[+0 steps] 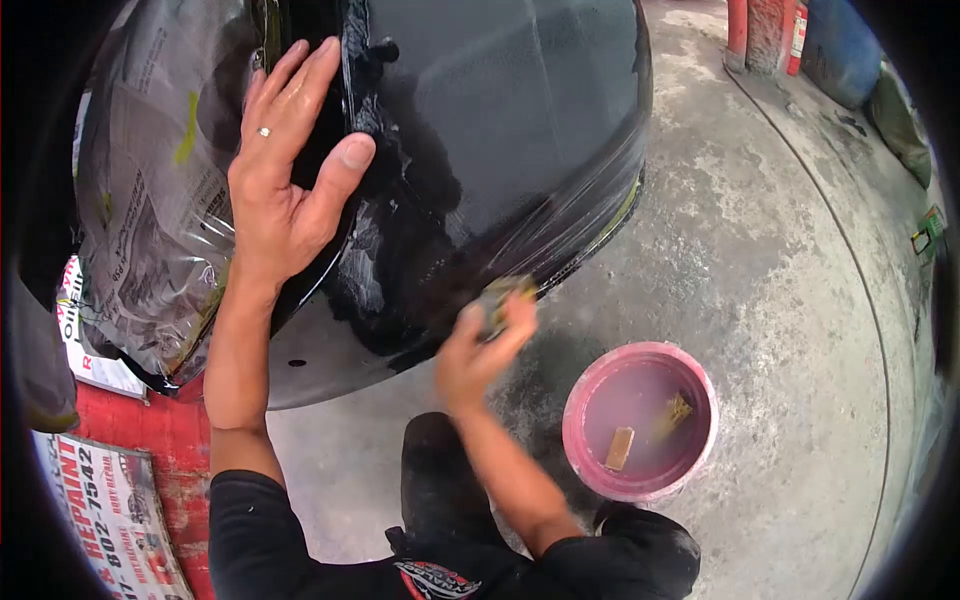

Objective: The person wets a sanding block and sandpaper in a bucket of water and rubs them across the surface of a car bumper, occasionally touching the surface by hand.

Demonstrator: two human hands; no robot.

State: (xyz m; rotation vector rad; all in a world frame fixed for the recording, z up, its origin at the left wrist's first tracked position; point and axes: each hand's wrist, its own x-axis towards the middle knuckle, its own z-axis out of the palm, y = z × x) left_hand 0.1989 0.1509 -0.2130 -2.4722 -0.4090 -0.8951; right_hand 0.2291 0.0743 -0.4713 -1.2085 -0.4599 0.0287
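My left hand [285, 185] lies against the dark car panel [500, 100] near its edge, fingers extended and a ring on one finger. Lower down, my right hand [480, 355] grips a small greyish-yellow pad [505, 298], blurred by motion, at the panel's lower edge. Wet dark patches and whitish streaks mark the panel between the two hands. Left of my left hand, clear plastic over printed paper [150, 200] covers a part of the car.
A pink bucket [575, 430] of cloudy water stands on the concrete floor [760, 300], holding a brown block [619, 449] and a yellowish piece [679, 408]. Printed signs [110, 500] are at the lower left. Red posts [765, 40] and a blue drum [840, 50] stand upper right.
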